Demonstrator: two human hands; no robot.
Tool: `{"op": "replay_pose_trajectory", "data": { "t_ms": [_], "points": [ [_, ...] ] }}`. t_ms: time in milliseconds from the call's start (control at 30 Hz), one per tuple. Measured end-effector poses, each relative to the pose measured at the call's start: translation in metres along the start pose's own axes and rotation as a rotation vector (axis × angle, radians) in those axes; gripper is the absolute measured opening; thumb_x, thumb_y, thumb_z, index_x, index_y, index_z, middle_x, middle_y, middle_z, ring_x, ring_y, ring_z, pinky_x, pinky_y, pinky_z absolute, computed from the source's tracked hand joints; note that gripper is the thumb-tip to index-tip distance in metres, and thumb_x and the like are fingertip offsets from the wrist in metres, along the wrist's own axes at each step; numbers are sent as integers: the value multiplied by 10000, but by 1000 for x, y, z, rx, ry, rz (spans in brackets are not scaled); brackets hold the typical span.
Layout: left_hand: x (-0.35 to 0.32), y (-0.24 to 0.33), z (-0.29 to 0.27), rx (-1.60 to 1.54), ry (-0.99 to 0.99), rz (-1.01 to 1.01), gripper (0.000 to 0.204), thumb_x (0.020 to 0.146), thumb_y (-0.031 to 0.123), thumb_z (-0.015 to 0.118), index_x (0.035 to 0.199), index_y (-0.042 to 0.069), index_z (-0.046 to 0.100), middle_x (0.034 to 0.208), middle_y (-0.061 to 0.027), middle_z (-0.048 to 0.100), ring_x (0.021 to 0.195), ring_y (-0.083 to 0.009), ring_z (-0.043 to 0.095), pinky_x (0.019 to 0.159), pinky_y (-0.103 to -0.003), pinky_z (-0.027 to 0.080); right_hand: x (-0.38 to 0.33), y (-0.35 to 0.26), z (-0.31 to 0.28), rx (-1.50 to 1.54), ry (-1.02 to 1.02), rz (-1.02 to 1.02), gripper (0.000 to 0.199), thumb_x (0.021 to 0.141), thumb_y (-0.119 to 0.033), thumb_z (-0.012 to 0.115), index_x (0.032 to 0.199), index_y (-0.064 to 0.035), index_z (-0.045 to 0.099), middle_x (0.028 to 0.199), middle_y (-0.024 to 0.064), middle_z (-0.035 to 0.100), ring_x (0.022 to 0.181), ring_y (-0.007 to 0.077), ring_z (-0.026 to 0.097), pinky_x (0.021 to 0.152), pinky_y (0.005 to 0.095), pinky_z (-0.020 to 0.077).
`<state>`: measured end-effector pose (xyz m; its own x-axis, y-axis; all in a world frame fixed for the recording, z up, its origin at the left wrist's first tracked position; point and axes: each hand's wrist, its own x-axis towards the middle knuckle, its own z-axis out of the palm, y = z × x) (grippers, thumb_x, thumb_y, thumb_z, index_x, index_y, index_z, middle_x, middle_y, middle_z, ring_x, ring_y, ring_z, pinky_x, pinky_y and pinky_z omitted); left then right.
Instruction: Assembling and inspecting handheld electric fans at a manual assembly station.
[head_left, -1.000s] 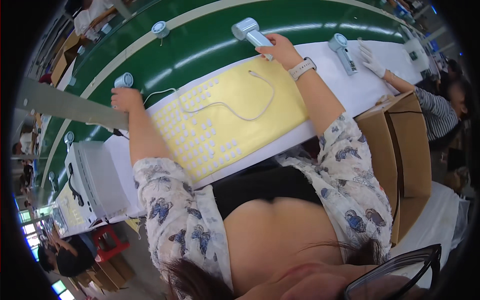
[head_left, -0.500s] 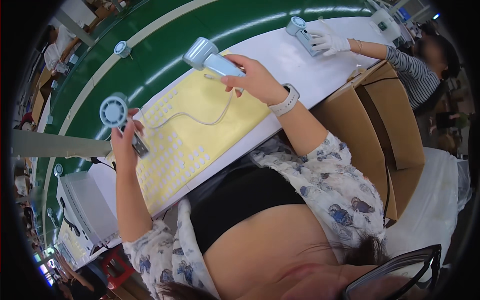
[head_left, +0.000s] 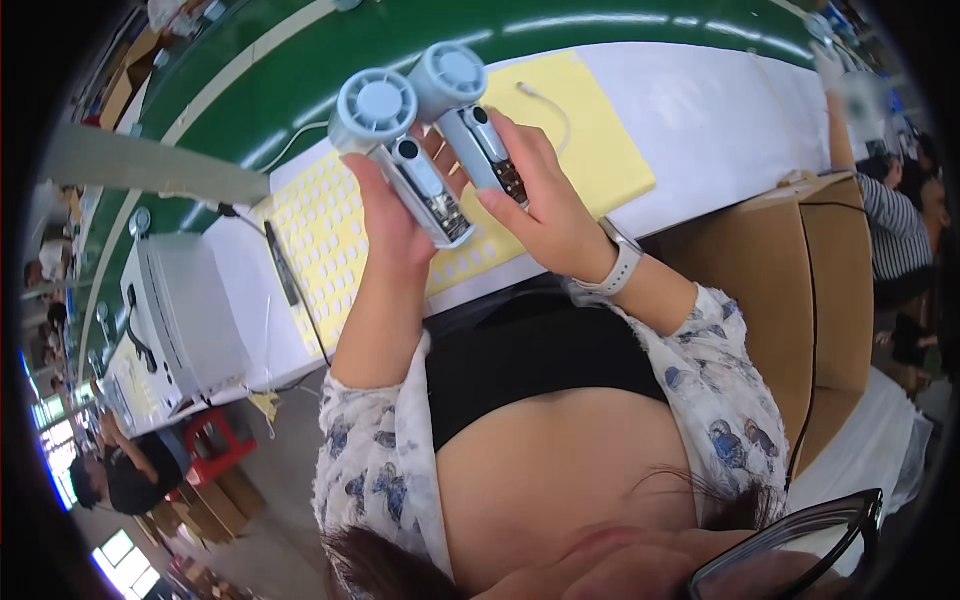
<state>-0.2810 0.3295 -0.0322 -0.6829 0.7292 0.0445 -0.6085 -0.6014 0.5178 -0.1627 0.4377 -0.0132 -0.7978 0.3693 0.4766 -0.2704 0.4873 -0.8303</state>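
Observation:
Two light-blue handheld fans are held side by side over a yellow sheet (head_left: 600,130) dotted with small white round pieces. My left hand (head_left: 395,215) is closed round the handle of the nearer fan (head_left: 378,108), whose opened handle shows electronic parts. In my right hand (head_left: 535,190) is the other fan (head_left: 450,75), its handle also open with a circuit board showing. The two fan heads touch or nearly touch. A white cable (head_left: 545,100) with a plug end lies on the sheet beyond my right hand.
A green conveyor belt (head_left: 560,30) curves past the white table (head_left: 690,110). A pen-like black tool (head_left: 282,265) lies at the sheet's left edge. Left stands a grey box-shaped machine (head_left: 190,310); right, a cardboard box (head_left: 740,270). A co-worker in a striped sleeve (head_left: 892,225) is at far right.
Both hands have come together, bringing the fans side by side with their open handles facing me. The cable end now lies on the sheet instead of beside my right hand. The view has shifted.

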Motion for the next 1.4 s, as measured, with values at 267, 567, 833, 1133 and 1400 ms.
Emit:
{"op": "replay_pose_trajectory", "data": {
  "t_ms": [267, 567, 833, 1133, 1400],
  "points": [
    [-8, 14, -7, -218, -171, -23, 682, 805, 746, 403, 940, 105, 595, 1259, -200, 528, 1220, -366, 481, 952, -456, 478, 46, 58, -55, -367, 13, 314, 217, 912, -126, 546, 1076, 1, 611, 949, 105, 643, 813, 180, 610, 750, 302, 487],
    [-8, 14, -5, -152, -275, 14, 690, 811, 753, 379, 869, 94, 577, 1223, -214, 546, 1202, -384, 498, 927, -450, 495, 50, 121, -54, -694, -82, -28, 195, 911, -126, 567, 1063, -7, 586, 822, 63, 605, 670, 149, 566, 642, 242, 458],
    [-12, 18, -8, -146, -248, 138, 727, 791, 779, 368, 847, 85, 579, 1233, -212, 542, 1162, -366, 535, 863, -439, 531, 16, -23, -47, 431, -305, 407, 187, 943, -90, 463, 1075, 30, 521, 704, -13, 479, 548, 40, 379, 499, 196, 291],
    [-1, 24, 16, -352, -247, 190, 650, 829, 690, 464, 816, 54, 595, 1199, -201, 519, 1165, -310, 505, 863, -470, 525, -13, -39, 19, 670, -620, 641, 250, 1004, -220, 422, 938, 4, 511, 572, 6, 455, 464, 65, 389, 466, 195, 340],
    [-18, 24, 14, -202, -40, 218, 710, 813, 739, 413, 762, 52, 584, 1123, -272, 590, 961, -335, 641, 748, -437, 571, -20, -40, 17, 690, -522, 701, 251, 1010, -213, 395, 912, -3, 491, 534, 18, 429, 426, 84, 385, 452, 224, 385]
  ]
}}
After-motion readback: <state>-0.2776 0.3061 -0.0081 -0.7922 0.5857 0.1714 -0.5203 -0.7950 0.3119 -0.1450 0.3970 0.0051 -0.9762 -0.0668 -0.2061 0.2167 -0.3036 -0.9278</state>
